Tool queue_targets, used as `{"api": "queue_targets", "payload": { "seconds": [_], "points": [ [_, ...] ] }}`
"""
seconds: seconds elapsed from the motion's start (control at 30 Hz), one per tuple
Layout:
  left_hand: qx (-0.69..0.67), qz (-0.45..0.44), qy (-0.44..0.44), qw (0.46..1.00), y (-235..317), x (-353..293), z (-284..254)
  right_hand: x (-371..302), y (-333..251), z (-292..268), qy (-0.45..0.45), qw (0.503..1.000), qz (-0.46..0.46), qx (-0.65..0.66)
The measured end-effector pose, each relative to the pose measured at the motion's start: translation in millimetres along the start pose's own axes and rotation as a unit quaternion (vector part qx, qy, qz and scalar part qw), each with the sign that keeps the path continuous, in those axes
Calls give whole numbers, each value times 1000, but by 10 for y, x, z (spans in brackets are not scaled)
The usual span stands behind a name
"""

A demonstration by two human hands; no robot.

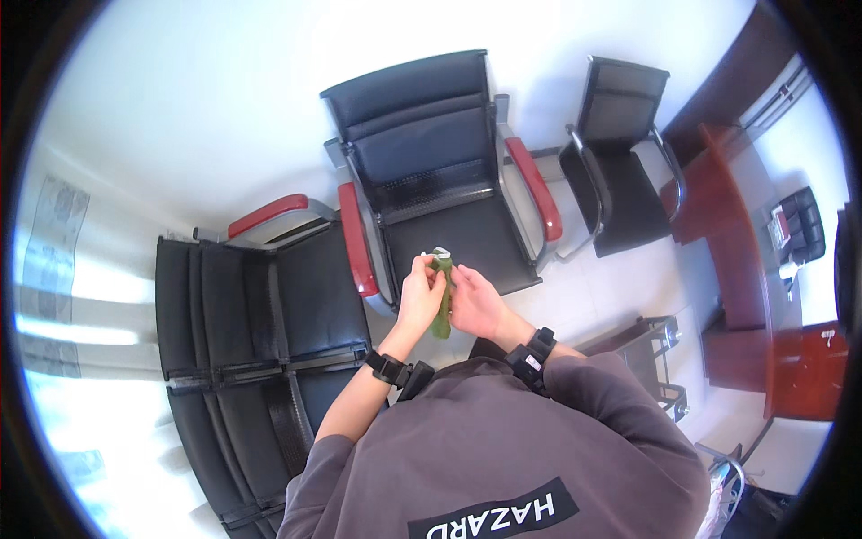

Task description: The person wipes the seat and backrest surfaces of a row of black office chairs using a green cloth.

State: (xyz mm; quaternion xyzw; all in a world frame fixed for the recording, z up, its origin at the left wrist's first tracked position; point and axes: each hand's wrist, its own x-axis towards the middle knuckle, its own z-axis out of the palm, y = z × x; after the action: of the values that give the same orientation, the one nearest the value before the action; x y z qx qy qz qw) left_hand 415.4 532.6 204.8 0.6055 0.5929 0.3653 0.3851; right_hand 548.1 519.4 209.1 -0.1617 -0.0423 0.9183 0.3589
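Observation:
Close together in front of the chair's seat, both my hands are on a long, narrow green object (440,327). Its lower end hangs down between my palms, and a small silvery-white piece (441,252) shows at its top; the exact kind is too small to make out. My left hand (419,297) pinches the upper part, thumb and fingers closed on it. From the other side my right hand (478,304) closes against it, its fingers partly hidden. Each of my wrists carries a black strapped band.
A black armchair (453,238) with red armrests stands straight ahead. Joined black seats (319,292) run along the left. Another black chair (620,193) stands at the far right, beside a reddish-brown desk (732,234). A low metal-framed rack (651,355) is near my right elbow.

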Motion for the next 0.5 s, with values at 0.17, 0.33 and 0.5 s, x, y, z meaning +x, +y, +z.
{"api": "queue_targets", "payload": {
  "seconds": [0.17,0.33,0.5],
  "points": [
    [-45,38,-63,996,455,510,695,-148,-635,-400,51,992,-112,4],
    [19,131,-156,979,985,838,1421,-356,-1333,-1049,104,974,-197,32],
    [19,219,-225,949,1114,1016,1684,-505,-1603,-1364,99,968,-212,88]
  ]
}}
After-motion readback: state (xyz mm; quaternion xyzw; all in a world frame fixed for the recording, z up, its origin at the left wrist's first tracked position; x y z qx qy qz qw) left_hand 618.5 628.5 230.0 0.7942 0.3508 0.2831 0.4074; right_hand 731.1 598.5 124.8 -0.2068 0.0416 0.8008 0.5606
